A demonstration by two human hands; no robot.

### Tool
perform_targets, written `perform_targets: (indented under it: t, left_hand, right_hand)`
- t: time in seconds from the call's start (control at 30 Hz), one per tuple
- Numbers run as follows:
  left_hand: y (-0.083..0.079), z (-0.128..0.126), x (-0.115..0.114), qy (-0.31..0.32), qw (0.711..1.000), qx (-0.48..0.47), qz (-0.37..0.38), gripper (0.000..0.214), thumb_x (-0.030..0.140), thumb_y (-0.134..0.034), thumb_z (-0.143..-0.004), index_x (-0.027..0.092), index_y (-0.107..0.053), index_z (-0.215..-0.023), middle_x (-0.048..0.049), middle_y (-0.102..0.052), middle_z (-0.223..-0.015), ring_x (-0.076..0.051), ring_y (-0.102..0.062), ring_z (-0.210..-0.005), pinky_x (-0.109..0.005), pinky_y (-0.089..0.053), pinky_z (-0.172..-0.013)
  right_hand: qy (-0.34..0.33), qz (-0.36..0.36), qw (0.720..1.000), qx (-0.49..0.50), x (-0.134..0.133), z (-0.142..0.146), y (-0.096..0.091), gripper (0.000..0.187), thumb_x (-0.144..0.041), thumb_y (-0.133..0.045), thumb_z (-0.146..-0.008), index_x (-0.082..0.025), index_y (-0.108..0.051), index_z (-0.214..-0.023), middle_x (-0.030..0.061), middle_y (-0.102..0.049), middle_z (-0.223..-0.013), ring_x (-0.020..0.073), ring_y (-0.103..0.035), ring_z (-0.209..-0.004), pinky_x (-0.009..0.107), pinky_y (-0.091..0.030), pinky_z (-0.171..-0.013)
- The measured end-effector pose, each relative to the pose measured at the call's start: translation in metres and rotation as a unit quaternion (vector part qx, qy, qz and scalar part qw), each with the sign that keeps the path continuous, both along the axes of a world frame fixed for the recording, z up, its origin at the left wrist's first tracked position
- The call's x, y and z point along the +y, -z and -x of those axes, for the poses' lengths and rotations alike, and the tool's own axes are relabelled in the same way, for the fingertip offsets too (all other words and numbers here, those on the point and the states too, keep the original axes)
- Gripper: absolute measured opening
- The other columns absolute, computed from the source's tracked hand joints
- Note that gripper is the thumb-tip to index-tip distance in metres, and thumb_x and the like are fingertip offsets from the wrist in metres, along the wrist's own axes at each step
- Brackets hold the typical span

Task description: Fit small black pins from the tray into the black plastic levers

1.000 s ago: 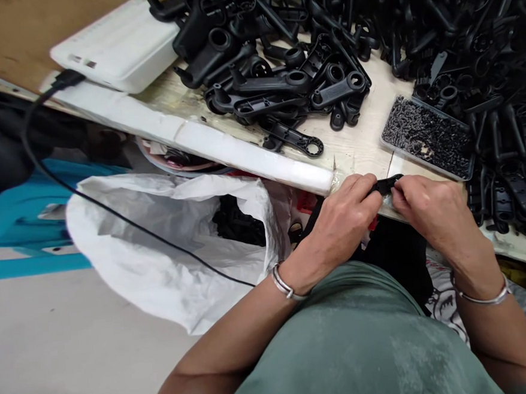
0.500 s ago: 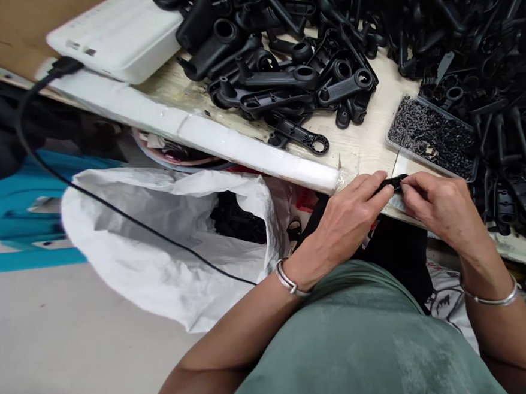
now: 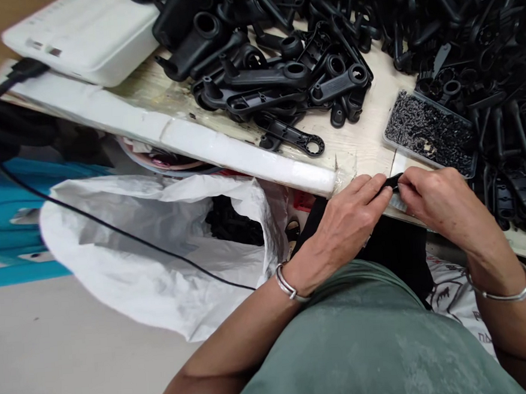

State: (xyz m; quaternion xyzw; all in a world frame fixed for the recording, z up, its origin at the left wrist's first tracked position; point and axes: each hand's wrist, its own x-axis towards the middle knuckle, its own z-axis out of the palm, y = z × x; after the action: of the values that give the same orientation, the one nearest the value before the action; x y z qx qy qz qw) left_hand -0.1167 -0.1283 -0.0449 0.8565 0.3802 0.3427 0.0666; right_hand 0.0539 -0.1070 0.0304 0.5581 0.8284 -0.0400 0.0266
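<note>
At the bench's front edge, my left hand (image 3: 352,212) is closed around a black plastic part (image 3: 393,182), apparently a crank handle like those piled behind; most of it is hidden under the fingers. My right hand (image 3: 441,199) is pinched at the right end of that part, touching it. Whatever lies between its thumb and finger is too small or too covered to make out. Just behind the right hand stands a clear plastic box (image 3: 425,160) full of tiny dark pieces (image 3: 424,125). One loose crank handle (image 3: 292,136) lies ribbed side up, behind and left of my hands.
Black crank handles (image 3: 268,76) heap across the back and right of the bench. A white power bank (image 3: 85,41) with a black cable (image 3: 112,227) sits at the left. White padding (image 3: 223,149) lines the bench edge. Below it hangs an open white sack (image 3: 129,278) with black parts inside.
The camera view has shifted slightly. My right hand has turned a little, and its knuckles now cover more of the fingertips. The left hand keeps its hold on the crank handle.
</note>
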Motion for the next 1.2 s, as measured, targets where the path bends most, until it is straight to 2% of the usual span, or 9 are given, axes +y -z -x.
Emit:
perform_targets:
  t: [0.17, 0.43, 0.6, 0.73, 0.8, 0.87, 0.93, 1.07, 1.2]
  left_hand:
    - [-0.001, 0.0, 0.0, -0.002, 1.0, 0.0, -0.007, 0.032, 0.006, -0.035, -0.1, 0.01, -0.065, -0.109, -0.0138, -0.069, -0.12, -0.018, -0.064, -0.101, -0.033, -0.058, -0.091]
    - [-0.002, 0.002, 0.0, 0.003, 1.0, 0.005, -0.009, 0.033, 0.006, -0.033, -0.1, 0.009, -0.064, -0.111, -0.0135, -0.069, -0.12, -0.018, -0.063, -0.103, -0.032, -0.058, -0.094]
    - [0.001, 0.003, 0.002, 0.013, 1.0, -0.011, 0.01, 0.033, 0.005, -0.032, -0.1, 0.011, -0.064, -0.11, -0.0115, -0.068, -0.122, -0.018, -0.062, -0.104, -0.032, -0.056, -0.095]
    - [0.001, 0.001, 0.003, 0.021, 1.0, 0.014, 0.015, 0.034, 0.008, -0.032, -0.101, 0.013, -0.062, -0.116, -0.0126, -0.064, -0.122, -0.019, -0.059, -0.103, -0.033, -0.053, -0.091]
    - [-0.002, 0.0, 0.003, 0.025, 0.998, 0.045, 0.036, 0.032, 0.009, -0.033, -0.101, 0.015, -0.062, -0.115, -0.0121, -0.063, -0.122, -0.02, -0.058, -0.101, -0.033, -0.052, -0.088]
    - [-0.006, 0.0, 0.004, 0.027, 0.995, 0.075, 0.057, 0.031, 0.011, -0.034, -0.101, 0.016, -0.062, -0.114, -0.0115, -0.061, -0.122, -0.021, -0.057, -0.099, -0.034, -0.051, -0.085]
    - [-0.012, -0.001, 0.004, 0.029, 0.992, 0.1, 0.068, 0.031, 0.011, -0.034, -0.101, 0.017, -0.061, -0.114, -0.0115, -0.06, -0.122, -0.022, -0.055, -0.098, -0.034, -0.05, -0.083]
    - [-0.022, 0.0, 0.006, 0.034, 0.987, 0.143, 0.071, 0.03, 0.01, -0.035, -0.1, 0.017, -0.062, -0.112, -0.0114, -0.06, -0.12, -0.022, -0.054, -0.093, -0.034, -0.049, -0.079]
    - [-0.019, 0.001, 0.01, 0.045, 0.987, 0.137, 0.076, 0.034, 0.005, -0.035, -0.098, 0.016, -0.063, -0.112, -0.0115, -0.061, -0.118, -0.022, -0.054, -0.091, -0.033, -0.049, -0.078]
  right_hand:
    - [0.05, 0.146, 0.987, 0.036, 0.012, 0.001, -0.015, 0.022, -0.014, -0.047, -0.086, -0.019, -0.057, -0.067, 0.0005, -0.062, -0.057, 0.0115, -0.05, -0.049, 0.026, -0.034, -0.057]
    - [0.027, 0.01, 0.99, -0.136, -0.011, 0.024, -0.008, 0.019, -0.005, -0.045, -0.086, -0.013, -0.063, -0.084, 0.0112, -0.065, -0.063, 0.0214, -0.059, -0.053, 0.031, -0.028, -0.052]
    - [0.048, 0.028, 0.988, -0.146, -0.014, 0.04, -0.01, 0.024, 0.001, -0.046, -0.082, -0.011, -0.066, -0.088, 0.0152, -0.068, -0.066, 0.0248, -0.063, -0.057, 0.032, -0.031, -0.052]
    - [0.065, 0.042, 0.996, -0.045, -0.002, 0.017, -0.008, 0.016, -0.008, -0.052, -0.084, -0.015, -0.064, -0.077, 0.0106, -0.068, -0.064, 0.0227, -0.064, -0.06, 0.031, -0.038, -0.056]
    - [0.087, 0.113, 0.988, 0.057, 0.005, 0.003, -0.005, 0.02, -0.011, -0.052, -0.085, -0.018, -0.059, -0.068, 0.0039, -0.065, -0.057, 0.0179, -0.063, -0.055, 0.029, -0.042, -0.058]
    - [0.116, 0.19, 0.96, 0.171, 0.008, -0.006, -0.001, 0.021, -0.013, -0.05, -0.086, -0.019, -0.057, -0.067, -0.0007, -0.063, -0.053, 0.0137, -0.062, -0.049, 0.025, -0.044, -0.056]
    - [0.141, 0.21, 0.933, 0.254, 0.006, -0.011, 0.003, 0.019, -0.016, -0.051, -0.088, -0.018, -0.058, -0.071, -0.0017, -0.065, -0.055, 0.0118, -0.062, -0.046, 0.023, -0.047, -0.054]
    - [0.194, 0.127, 0.911, 0.342, -0.009, -0.022, 0.013, 0.017, -0.029, -0.056, -0.091, -0.017, -0.066, -0.084, 0.0001, -0.069, -0.064, 0.0117, -0.065, -0.049, 0.022, -0.051, -0.052]
    - [0.289, 0.117, 0.826, 0.469, -0.026, -0.03, 0.018, 0.03, -0.04, -0.066, -0.087, -0.015, -0.066, -0.104, 0.0009, -0.069, -0.066, 0.013, -0.066, -0.05, 0.024, -0.056, -0.05]
